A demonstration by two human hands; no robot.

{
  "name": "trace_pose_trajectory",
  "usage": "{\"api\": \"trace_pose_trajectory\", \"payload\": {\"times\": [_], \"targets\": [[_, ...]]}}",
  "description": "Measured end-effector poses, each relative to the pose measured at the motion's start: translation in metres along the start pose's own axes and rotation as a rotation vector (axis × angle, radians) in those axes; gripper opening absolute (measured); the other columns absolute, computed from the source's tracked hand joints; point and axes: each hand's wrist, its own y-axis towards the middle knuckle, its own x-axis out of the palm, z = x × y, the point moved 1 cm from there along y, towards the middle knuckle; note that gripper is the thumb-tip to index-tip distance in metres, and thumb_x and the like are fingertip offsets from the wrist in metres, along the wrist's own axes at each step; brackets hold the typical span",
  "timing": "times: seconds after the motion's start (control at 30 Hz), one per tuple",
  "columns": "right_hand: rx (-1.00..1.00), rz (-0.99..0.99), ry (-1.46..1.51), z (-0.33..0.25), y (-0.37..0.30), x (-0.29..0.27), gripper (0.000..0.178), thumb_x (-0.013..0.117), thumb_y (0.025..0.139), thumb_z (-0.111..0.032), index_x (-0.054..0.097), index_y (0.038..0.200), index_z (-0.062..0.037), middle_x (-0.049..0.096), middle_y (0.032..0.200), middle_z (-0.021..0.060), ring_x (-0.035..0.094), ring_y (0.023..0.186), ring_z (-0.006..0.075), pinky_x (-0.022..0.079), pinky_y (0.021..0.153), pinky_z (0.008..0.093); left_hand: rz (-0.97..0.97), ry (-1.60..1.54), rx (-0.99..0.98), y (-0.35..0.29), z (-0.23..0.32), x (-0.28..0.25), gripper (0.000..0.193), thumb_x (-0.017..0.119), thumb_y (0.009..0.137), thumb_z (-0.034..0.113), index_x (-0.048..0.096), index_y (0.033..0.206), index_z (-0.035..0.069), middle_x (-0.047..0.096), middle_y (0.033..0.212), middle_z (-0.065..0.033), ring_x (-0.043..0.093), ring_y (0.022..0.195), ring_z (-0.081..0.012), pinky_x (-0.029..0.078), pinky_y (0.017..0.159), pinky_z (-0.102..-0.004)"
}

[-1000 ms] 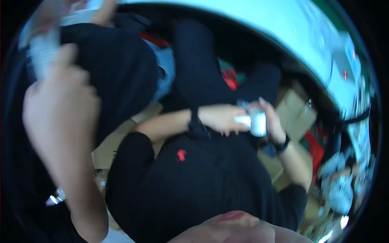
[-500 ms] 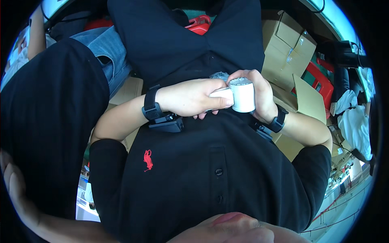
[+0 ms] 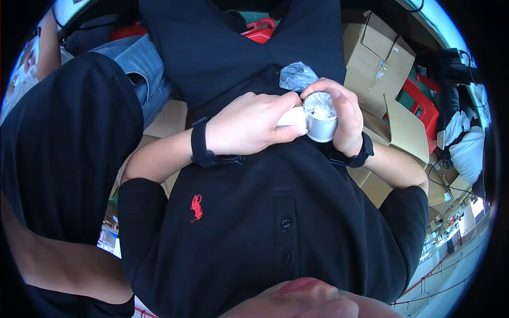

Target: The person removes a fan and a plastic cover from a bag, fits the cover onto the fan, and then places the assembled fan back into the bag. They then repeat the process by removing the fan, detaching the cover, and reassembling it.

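Note:
Over my lap I hold a small white handheld fan (image 3: 322, 127), its round head tilted so that the radial fins on its face show. My left hand (image 3: 260, 119) is closed around the pale handle part on the left, thumb along its near side. My right hand (image 3: 345, 114) curls around the right side of the round head, fingers over its far rim. Just beyond my hands a crumpled clear plastic bag (image 3: 298, 77) rests on my dark clothing; whether a finger touches it I cannot tell. Black straps circle both wrists.
Open cardboard boxes (image 3: 379, 58) stand at the right, near a red plastic stool (image 3: 421, 106). Another person's dark-clothed leg (image 3: 69, 143) and bare forearm (image 3: 74, 265) are close on my left. Another red plastic piece (image 3: 260, 31) shows between my legs.
The fan's head has tipped, bringing its finned face into view. More of the clear bag now shows beyond my hands. The neighbouring person's arm at lower left has shifted.

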Motion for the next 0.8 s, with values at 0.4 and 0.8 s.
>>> {"api": "trace_pose_trajectory", "payload": {"times": [0.4, 0.8], "targets": [[-0.759, -0.473, -0.620, -0.053, 0.014, -0.024, 0.051, 0.035, 0.093, -0.039, 0.066, 0.094, 0.0007, 0.064, 0.092, 0.0131, 0.061, 0.079, 0.0213, 0.046, 0.073, 0.0323, -0.646, -1.252, -0.231, -0.007, -0.022, -0.012, 0.044, 0.060, 0.094, 0.045, 0.057, 0.102, 0.002, 0.069, 0.088, -0.0130, 0.068, 0.069, -0.0213, 0.053, 0.059, -0.0336], [0.306, -0.255, -0.078, -0.023, 0.008, -0.004, 0.051, 0.033, 0.097, -0.040, 0.065, 0.100, -0.0003, 0.066, 0.092, 0.0099, 0.062, 0.082, 0.0189, 0.048, 0.082, 0.0299, -0.111, -0.196, -0.048, -0.012, -0.001, 0.007, 0.041, 0.055, 0.099, 0.038, 0.052, 0.117, 0.001, 0.064, 0.081, -0.0068, 0.062, 0.064, -0.0122, 0.049, 0.059, -0.0249]]}}
